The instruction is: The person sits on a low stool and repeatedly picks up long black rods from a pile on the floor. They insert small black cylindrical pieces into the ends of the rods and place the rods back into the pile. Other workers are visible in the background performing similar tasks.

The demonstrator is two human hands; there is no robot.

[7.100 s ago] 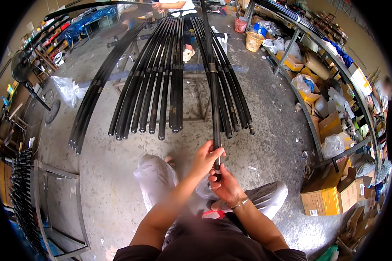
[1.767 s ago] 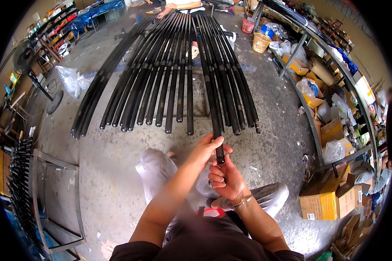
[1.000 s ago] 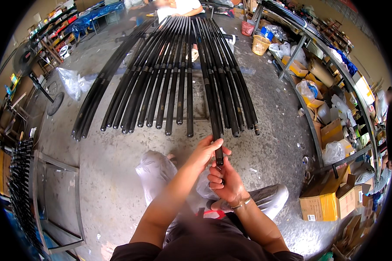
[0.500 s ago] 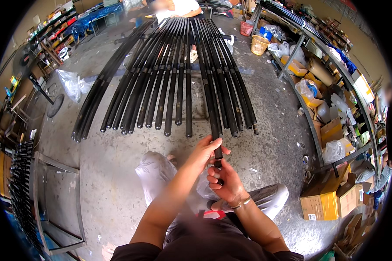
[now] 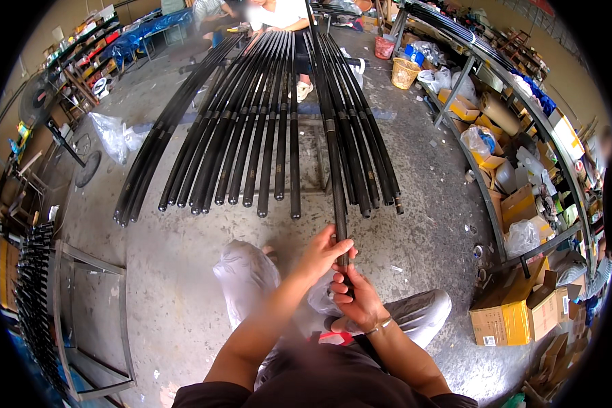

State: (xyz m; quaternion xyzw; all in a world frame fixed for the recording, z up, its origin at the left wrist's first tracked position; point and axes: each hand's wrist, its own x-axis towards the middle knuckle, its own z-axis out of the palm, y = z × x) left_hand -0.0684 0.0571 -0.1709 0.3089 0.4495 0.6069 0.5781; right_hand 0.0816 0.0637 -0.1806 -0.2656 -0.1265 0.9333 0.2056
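While both hands close round its near end, the long black tubular rod [image 5: 336,177] runs straight away from the person over the concrete floor [image 5: 183,285]. The left hand [image 5: 323,253] wraps the rod from the left, fingers curled over it; the right hand [image 5: 355,301] clenches the butt just nearer the body, a thin bracelet at its wrist. Just left of the held rod's near end a knee in light trousers [image 5: 246,277] juts out, touching neither rod nor hands.

Beyond the held rod's near end, a fan of like black rods [image 5: 251,149] lies across a metal stand [image 5: 313,183]: I make out roughly a dozen left of the held rod and about five to its right, too tightly packed for an exact count. Their near ends hang free, with bare floor between them and the knees.

Against the view from half a second ago, the grip and the rod's line look the same; nothing else has shifted.

Right of the held rod, open floor runs to a slanted metal rack [image 5: 483,204] with two yellow-and-brown cardboard boxes [image 5: 517,316] at its near foot. Far left, a steel frame [image 5: 88,319] stands beside a stack of dark rods [image 5: 34,299]. At the held rod's far end, another person in a white top [image 5: 279,12] sits.
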